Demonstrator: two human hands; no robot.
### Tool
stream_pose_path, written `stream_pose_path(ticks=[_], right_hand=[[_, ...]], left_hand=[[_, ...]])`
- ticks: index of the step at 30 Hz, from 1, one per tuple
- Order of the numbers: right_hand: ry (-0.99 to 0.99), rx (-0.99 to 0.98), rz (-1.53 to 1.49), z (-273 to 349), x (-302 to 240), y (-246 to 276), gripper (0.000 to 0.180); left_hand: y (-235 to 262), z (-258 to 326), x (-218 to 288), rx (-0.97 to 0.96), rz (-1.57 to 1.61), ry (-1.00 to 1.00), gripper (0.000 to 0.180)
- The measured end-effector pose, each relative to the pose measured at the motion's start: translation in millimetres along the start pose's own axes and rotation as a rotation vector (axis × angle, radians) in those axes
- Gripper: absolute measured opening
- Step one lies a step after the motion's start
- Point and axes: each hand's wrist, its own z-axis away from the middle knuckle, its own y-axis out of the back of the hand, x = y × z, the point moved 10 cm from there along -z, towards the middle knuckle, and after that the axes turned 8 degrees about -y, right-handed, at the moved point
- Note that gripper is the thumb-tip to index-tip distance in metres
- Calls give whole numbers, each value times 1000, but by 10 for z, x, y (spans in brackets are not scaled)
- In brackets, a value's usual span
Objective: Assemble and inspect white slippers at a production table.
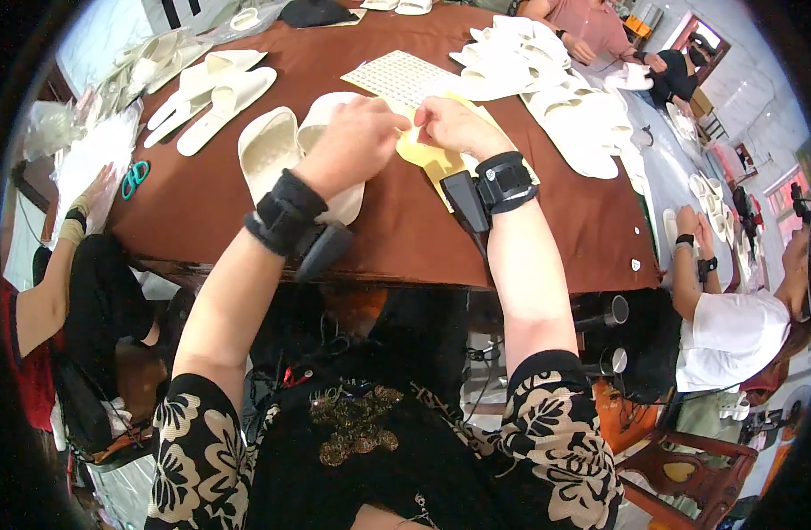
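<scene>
Both hands meet over the brown-covered table, close to a yellow sheet [433,164]. My left hand [357,141] is closed, with thumb and fingers pinched at the sheet's left side. My right hand [461,129] is closed too, its fingertips pinched just across from the left ones. Whatever lies between the fingertips is too small to make out. Under my left forearm and wrist rests a pair of cream slippers, the left slipper [268,152] in plainer sight than the right slipper [315,124]. Just beyond my hands lies a pale sheet [400,78] with rows of small pieces.
Another slipper pair [213,93] lies at the left, near teal-handled scissors [135,179] and plastic bags [96,150]. A heap of cream slippers [546,84] covers the right side. Co-workers sit left, right and across; one person's hand [96,190] reaches the table's left edge.
</scene>
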Motion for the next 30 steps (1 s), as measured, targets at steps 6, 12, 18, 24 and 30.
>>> stream_pose_path(ticks=[6,12,18,24,30], right_hand=[[-85,25,35,-28,66,22,19],[-48,15,60,-34,52,33,21],[-79,14,78,-42,79,22,23],[-131,33,-18,-94,172,27,22],[-54,228,-45,-78,158,303,19]], left_hand=[[-464,-33,57,-255,-155,-5,29],[-538,-24,-2,-275,-187,37,32],[-531,-13,19,-285,-155,17,33],[-529,11,46,-283,-179,-7,33],[-519,31,69,-279,-181,-33,30]])
